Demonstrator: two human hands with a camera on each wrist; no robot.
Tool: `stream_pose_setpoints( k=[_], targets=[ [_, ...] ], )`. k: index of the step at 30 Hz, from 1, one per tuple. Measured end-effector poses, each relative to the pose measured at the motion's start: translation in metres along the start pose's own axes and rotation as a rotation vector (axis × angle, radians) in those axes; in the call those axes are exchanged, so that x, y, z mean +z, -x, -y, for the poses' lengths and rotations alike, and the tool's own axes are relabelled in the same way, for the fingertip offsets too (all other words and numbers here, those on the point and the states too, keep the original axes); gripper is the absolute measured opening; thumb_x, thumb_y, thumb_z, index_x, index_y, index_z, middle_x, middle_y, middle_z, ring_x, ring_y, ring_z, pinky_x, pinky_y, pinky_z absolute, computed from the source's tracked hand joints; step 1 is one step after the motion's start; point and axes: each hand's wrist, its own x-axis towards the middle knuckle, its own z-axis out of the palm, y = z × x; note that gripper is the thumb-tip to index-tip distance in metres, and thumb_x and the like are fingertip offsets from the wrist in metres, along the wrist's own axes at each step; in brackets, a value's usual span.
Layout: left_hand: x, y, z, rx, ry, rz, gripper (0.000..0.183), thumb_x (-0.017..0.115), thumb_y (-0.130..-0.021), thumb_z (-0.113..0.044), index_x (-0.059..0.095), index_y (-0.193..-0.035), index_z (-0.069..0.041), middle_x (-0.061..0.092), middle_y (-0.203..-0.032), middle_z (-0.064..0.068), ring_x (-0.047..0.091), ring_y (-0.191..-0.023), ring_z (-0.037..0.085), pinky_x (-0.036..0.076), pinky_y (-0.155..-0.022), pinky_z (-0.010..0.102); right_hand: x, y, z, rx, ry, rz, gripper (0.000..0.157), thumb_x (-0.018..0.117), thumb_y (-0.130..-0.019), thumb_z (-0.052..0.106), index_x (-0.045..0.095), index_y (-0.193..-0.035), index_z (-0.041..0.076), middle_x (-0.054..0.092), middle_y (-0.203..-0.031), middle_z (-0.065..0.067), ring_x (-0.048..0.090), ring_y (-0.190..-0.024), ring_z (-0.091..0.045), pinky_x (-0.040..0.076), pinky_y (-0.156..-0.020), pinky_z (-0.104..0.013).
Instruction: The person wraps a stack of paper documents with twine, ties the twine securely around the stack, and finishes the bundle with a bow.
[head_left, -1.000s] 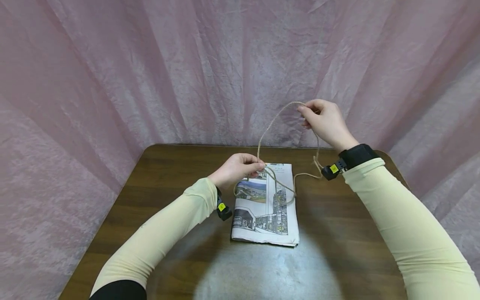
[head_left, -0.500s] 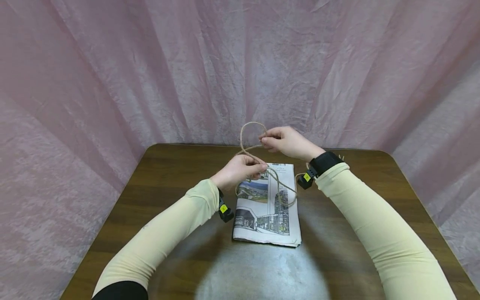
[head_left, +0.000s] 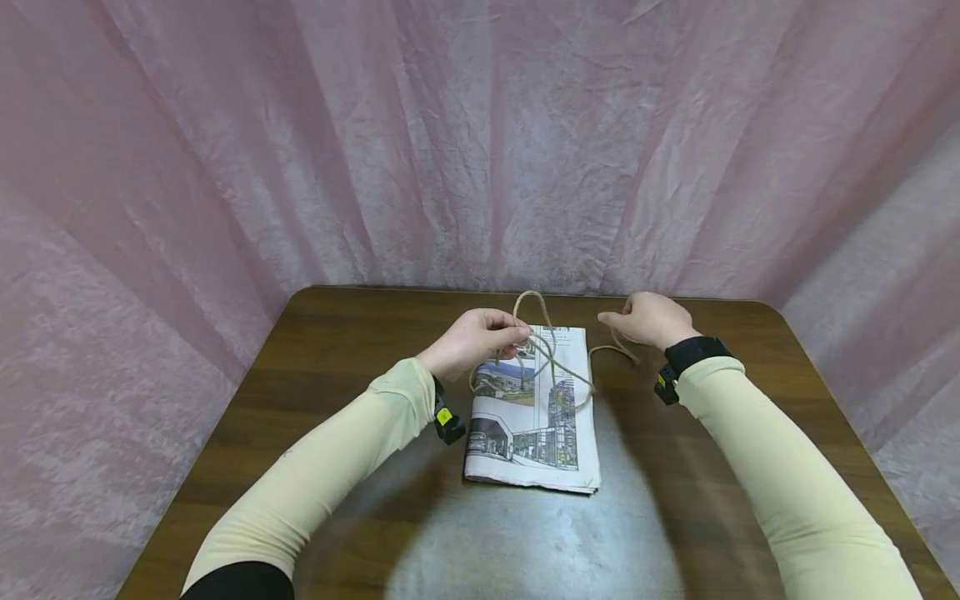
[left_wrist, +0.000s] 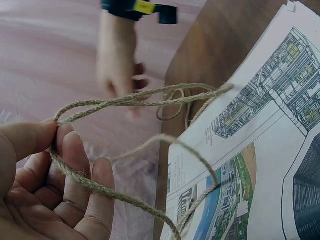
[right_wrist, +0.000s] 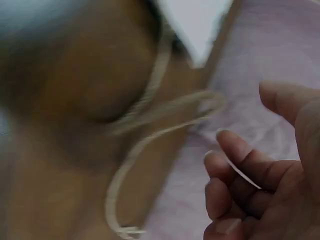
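A folded newspaper (head_left: 528, 417) with printed building pictures lies on the table. Above its far left part, my left hand (head_left: 476, 343) pinches a loop of thin jute twine (left_wrist: 112, 195) between thumb and forefinger. The doubled strands stretch from those fingertips towards the paper's right edge in the left wrist view. My right hand (head_left: 651, 321) is off to the right of the newspaper, over the table's far side. In the right wrist view its thumb stands apart from loosely bent fingers, and a loose length of twine (right_wrist: 112, 187) lies clear of them.
The brown wooden table (head_left: 352, 350) has rounded far corners. A pink curtain (head_left: 450, 150) hangs right behind its far edge. Twine (head_left: 615, 350) trails onto the wood to the right of the newspaper.
My right hand came left with twine near the left hand, then let it go and moved right and down. The raised loop has dropped lower. My left hand keeps its pinch in place.
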Motion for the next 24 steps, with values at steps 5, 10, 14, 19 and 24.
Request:
stream_pose_setpoints(
  k=[5, 10, 14, 19, 24],
  targets=[
    [0.0, -0.002, 0.001, 0.007, 0.0, -0.003, 0.022, 0.064, -0.098, -0.024, 0.071, -0.11, -0.007, 0.066, -0.113, 0.018, 0.064, -0.088, 0.027, 0.055, -0.078, 0.033, 0.018, 0.005, -0.024, -0.002, -0.008, 0.048, 0.046, 0.062, -0.091, 0.055, 0.067, -0.085, 0.01, 0.059, -0.074, -0.001, 0.052, -0.063, -0.02, 0.041, -0.057, -0.036],
    [0.0, -0.003, 0.0, 0.008, -0.014, -0.016, 0.026, 0.064, -0.099, -0.025, 0.07, -0.113, -0.005, 0.066, -0.115, 0.017, 0.063, -0.097, 0.035, 0.054, -0.078, 0.031, 0.022, 0.01, -0.038, -0.063, -0.114, -0.097, 0.029, 0.059, -0.098, 0.032, 0.071, -0.102, 0.006, 0.068, -0.095, -0.01, 0.058, -0.076, -0.026, 0.046, -0.064, -0.041],
    [-0.002, -0.004, 0.0, 0.009, -0.018, -0.032, 0.029, 0.064, -0.099, -0.024, 0.068, -0.117, -0.001, 0.066, -0.112, 0.012, 0.063, -0.098, 0.035, 0.054, -0.084, 0.037, -0.003, 0.024, -0.042, -0.064, -0.241, -0.255, 0.035, 0.056, -0.101, 0.035, 0.068, -0.11, 0.003, 0.068, -0.103, -0.016, 0.06, -0.088, -0.03, 0.045, -0.073, -0.045],
    [-0.005, -0.006, 0.002, 0.01, -0.015, -0.039, 0.031, 0.064, -0.099, -0.023, 0.067, -0.118, 0.001, 0.065, -0.114, 0.009, 0.062, -0.101, 0.038, 0.05, -0.093, 0.048, -0.053, 0.051, -0.046, -0.068, -0.355, -0.432, 0.041, 0.055, -0.101, 0.038, 0.066, -0.116, 0.001, 0.069, -0.1, -0.011, 0.058, -0.082, -0.017, 0.044, -0.065, -0.03],
    [-0.008, -0.008, 0.004, 0.007, -0.025, -0.04, 0.03, 0.063, -0.099, -0.024, 0.067, -0.117, 0.0, 0.065, -0.114, 0.009, 0.06, -0.105, 0.042, 0.051, -0.093, 0.047, -0.096, 0.086, -0.054, -0.047, -0.576, -0.543, 0.033, 0.061, -0.099, 0.031, 0.065, -0.115, 0.003, 0.068, -0.084, 0.012, 0.059, -0.072, 0.001, 0.046, -0.057, -0.014]
  ],
)
